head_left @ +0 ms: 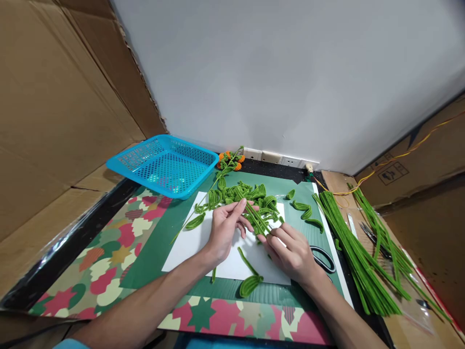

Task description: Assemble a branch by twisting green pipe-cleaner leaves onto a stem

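My left hand [224, 231] pinches the upper end of a few green pipe cleaners [256, 219] between thumb and fingers. Closed on their lower end is my right hand [292, 251], so the strands slant between both hands above a white sheet [232, 261]. Just behind lies a heap of green pipe-cleaner leaves [238, 191], partly hidden by my fingers. Close to the front edge of the sheet rests one finished-looking leaf [250, 286] with a straight stem. Another leaf [195, 221] lies to the left of my left hand.
A blue perforated basket [163, 186] stands at back left, beside orange pipe-cleaner flowers [238, 166]. Right of my right hand are black-handled scissors [325, 259] and a bundle of green pipe cleaners [358, 257]. A yellow cable [363, 180] runs from the wall sockets [271, 157]. Cardboard [61, 97] flanks the table.
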Available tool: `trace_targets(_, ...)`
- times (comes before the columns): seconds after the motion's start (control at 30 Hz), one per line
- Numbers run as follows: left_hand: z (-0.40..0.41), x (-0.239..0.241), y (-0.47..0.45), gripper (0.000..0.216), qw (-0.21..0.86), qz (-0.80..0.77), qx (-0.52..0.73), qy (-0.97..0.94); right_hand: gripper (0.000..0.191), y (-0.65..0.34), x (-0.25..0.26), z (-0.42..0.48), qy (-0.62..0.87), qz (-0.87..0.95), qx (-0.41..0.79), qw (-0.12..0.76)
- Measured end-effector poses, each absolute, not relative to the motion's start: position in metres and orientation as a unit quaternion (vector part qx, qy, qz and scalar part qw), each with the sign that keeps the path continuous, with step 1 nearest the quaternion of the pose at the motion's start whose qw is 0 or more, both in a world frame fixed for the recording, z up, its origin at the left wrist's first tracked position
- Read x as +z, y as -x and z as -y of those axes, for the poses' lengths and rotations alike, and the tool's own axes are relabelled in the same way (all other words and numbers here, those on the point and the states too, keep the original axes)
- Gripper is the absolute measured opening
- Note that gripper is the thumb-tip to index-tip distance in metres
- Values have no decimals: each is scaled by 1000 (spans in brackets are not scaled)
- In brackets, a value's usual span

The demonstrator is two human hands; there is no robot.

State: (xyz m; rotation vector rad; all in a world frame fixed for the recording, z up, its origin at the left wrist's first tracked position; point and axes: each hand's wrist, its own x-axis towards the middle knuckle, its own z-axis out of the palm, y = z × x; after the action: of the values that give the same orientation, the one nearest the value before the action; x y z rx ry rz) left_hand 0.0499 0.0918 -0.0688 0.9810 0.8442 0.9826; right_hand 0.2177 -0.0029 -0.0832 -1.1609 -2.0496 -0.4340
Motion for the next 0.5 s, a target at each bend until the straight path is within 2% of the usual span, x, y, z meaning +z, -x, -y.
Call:
trace_targets(0.43, -96, -74, -49, 33, 631, -403, 452, -484, 36, -218, -85, 0, 452, 807, -174, 338)
trace_targets(0.5, -97, -75, -50, 33, 635, -402, 463, -469, 31, -217, -83, 1, 454, 803, -173, 347)
